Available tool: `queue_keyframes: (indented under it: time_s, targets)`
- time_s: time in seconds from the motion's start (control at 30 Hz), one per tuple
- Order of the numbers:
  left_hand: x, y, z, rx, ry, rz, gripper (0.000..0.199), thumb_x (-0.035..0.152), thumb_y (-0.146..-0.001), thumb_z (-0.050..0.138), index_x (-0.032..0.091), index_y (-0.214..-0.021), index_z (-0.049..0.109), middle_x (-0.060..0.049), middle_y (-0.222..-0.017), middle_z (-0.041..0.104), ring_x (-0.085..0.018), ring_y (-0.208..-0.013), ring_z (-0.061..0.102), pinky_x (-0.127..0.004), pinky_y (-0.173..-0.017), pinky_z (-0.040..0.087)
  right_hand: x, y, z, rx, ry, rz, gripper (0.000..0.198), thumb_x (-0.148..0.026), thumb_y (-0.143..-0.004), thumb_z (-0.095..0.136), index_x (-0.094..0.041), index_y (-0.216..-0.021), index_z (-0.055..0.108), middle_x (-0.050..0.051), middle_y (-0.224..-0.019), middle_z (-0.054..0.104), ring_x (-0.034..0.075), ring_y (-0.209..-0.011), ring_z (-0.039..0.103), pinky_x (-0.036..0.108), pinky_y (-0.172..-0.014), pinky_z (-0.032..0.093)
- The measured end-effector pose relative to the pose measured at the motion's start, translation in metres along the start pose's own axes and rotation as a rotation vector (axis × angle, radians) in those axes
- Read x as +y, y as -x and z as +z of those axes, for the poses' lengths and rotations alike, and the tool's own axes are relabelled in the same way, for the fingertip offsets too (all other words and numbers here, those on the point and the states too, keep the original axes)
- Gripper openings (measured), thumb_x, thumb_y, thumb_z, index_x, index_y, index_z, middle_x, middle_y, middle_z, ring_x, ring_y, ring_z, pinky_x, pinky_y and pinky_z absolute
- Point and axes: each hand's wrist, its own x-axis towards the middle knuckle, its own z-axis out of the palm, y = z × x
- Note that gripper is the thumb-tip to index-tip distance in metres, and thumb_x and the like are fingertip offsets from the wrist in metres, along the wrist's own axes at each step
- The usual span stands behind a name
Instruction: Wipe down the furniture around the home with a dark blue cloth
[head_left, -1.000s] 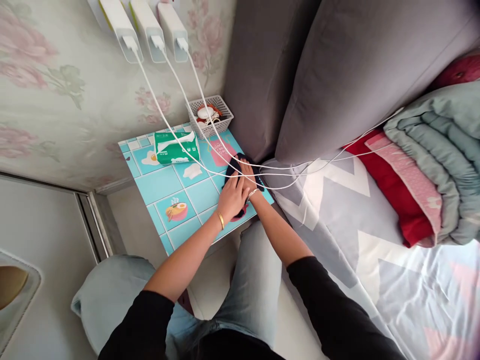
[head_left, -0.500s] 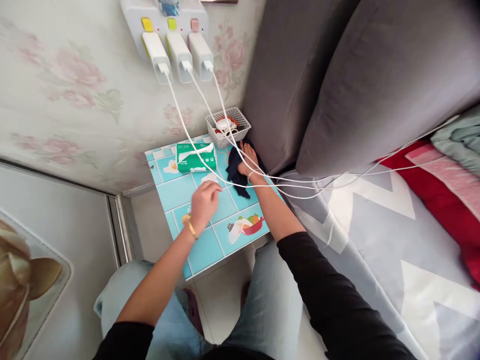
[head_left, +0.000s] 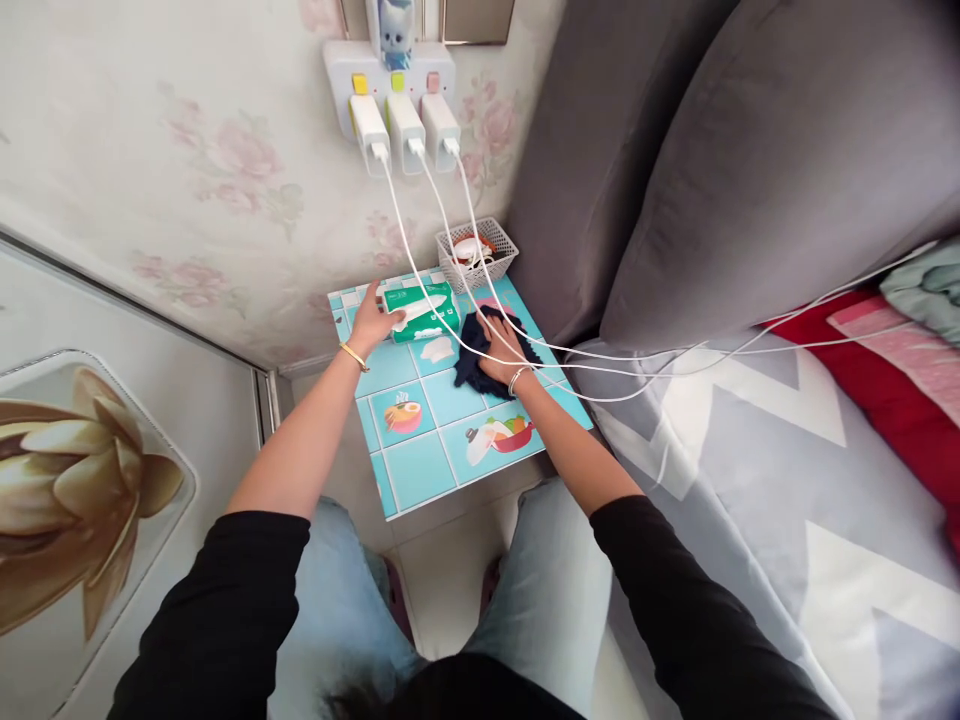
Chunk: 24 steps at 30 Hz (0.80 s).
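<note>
A crumpled navy fabric cloth [head_left: 470, 366] is pressed by the right hand [head_left: 501, 347], palm down, fingers extended and slightly parted, on the right side of a light-blue, tile-patterned tabletop [head_left: 418, 472]. The left end of a green-and-white, rectangular tissue pack [head_left: 439, 318] is touched by the left hand [head_left: 373, 325], thumb and fingers wide apart; firmness of grip cannot be told. The right hand is crossed by thin white cables [head_left: 604, 400].

Rumpled navy cloth [head_left: 471, 370] beside tissue pack [head_left: 414, 322]
</note>
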Motion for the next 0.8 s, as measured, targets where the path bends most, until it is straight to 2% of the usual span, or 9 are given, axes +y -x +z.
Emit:
queue_keyframes:
  time_s: [0.07,0.17,0.23,0.33,0.43,0.53,0.6,0.7,0.8]
  targets:
    - [-0.006,0.010,-0.010,0.013,0.045,-0.073,0.085,0.015,-0.063,0.081,0.011,-0.143,0.051,-0.019,-0.130,0.063,-0.031,-0.114,0.065,-0.046,-0.101,0.051,-0.016,0.030,-0.003,-0.024,-0.007,-0.054,0.072,-0.028,-0.095,0.048,-0.002,-0.160,0.031,0.019,-0.161,0.042,0.032,-0.150,0.036,0.046,-0.127,0.023]
    - [-0.015,0.027,-0.029,-0.003,0.108,-0.113,0.054,0.017,-0.057,0.081,0.010,-0.110,0.068,-0.009,-0.099,0.069,-0.023,-0.091,0.066,-0.038,-0.089,0.053,-0.032,0.080,-0.007,-0.050,-0.013,-0.136,0.074,-0.030,-0.094,0.047,-0.005,-0.161,0.030,0.019,-0.158,0.045,0.034,-0.148,0.039,0.050,-0.126,0.026]
    - [-0.022,0.039,-0.041,0.043,0.149,-0.097,0.042,0.019,-0.058,0.079,0.014,-0.098,0.067,-0.003,-0.088,0.066,-0.019,-0.083,0.063,-0.032,-0.082,0.053,-0.033,0.107,-0.010,-0.063,0.000,-0.135,0.078,-0.028,-0.092,0.048,-0.004,-0.162,0.027,0.021,-0.156,0.047,0.036,-0.147,0.040,0.052,-0.125,0.028]
    - [-0.031,0.062,-0.054,0.179,0.244,-0.060,0.038,0.019,-0.062,0.074,0.019,-0.098,0.064,0.000,-0.087,0.064,-0.015,-0.080,0.061,-0.024,-0.072,0.049,-0.016,0.122,-0.012,-0.062,0.047,-0.029,0.080,-0.028,-0.090,0.049,-0.003,-0.162,0.026,0.023,-0.156,0.046,0.038,-0.147,0.040,0.053,-0.124,0.029]
    - [-0.037,0.087,-0.066,0.285,0.403,-0.128,0.032,0.021,-0.066,0.072,0.022,-0.096,0.061,0.001,-0.091,0.063,-0.013,-0.078,0.061,-0.021,-0.065,0.046,0.011,0.099,-0.014,-0.046,0.085,0.089,0.075,-0.033,-0.095,0.047,-0.002,-0.161,0.029,0.024,-0.158,0.044,0.039,-0.147,0.039,0.051,-0.124,0.029]
    - [-0.043,0.114,-0.084,0.363,0.592,-0.216,0.034,0.025,-0.065,0.074,0.024,-0.094,0.058,0.002,-0.092,0.064,-0.012,-0.074,0.062,-0.020,-0.059,0.048,0.034,0.050,-0.015,-0.040,0.095,0.140,0.071,-0.030,-0.097,0.046,0.000,-0.159,0.031,0.025,-0.160,0.041,0.040,-0.148,0.037,0.051,-0.122,0.030]
    - [-0.048,0.131,-0.098,0.415,0.682,-0.212,0.037,0.025,-0.063,0.076,0.024,-0.094,0.056,0.003,-0.094,0.064,-0.011,-0.074,0.062,-0.020,-0.058,0.050,0.039,0.015,-0.013,-0.040,0.094,0.144,0.070,-0.025,-0.097,0.046,-0.001,-0.160,0.029,0.024,-0.161,0.038,0.039,-0.149,0.035,0.051,-0.122,0.031]
    - [-0.052,0.157,-0.112,0.458,0.733,-0.207,0.039,0.026,-0.063,0.081,0.023,-0.092,0.056,0.001,-0.098,0.066,-0.011,-0.076,0.064,-0.018,-0.058,0.051,0.030,-0.029,-0.008,-0.042,0.094,0.125,0.073,-0.014,-0.093,0.045,-0.002,-0.162,0.025,0.023,-0.162,0.037,0.037,-0.150,0.033,0.051,-0.122,0.030]
    - [-0.049,0.178,-0.114,0.422,0.749,-0.208,0.036,0.031,-0.066,0.085,0.023,-0.091,0.060,0.000,-0.102,0.068,-0.011,-0.079,0.065,-0.017,-0.057,0.051,0.001,-0.049,-0.001,-0.056,0.095,0.058,0.079,-0.011,-0.088,0.047,-0.002,-0.162,0.022,0.022,-0.162,0.038,0.036,-0.151,0.033,0.052,-0.123,0.029]
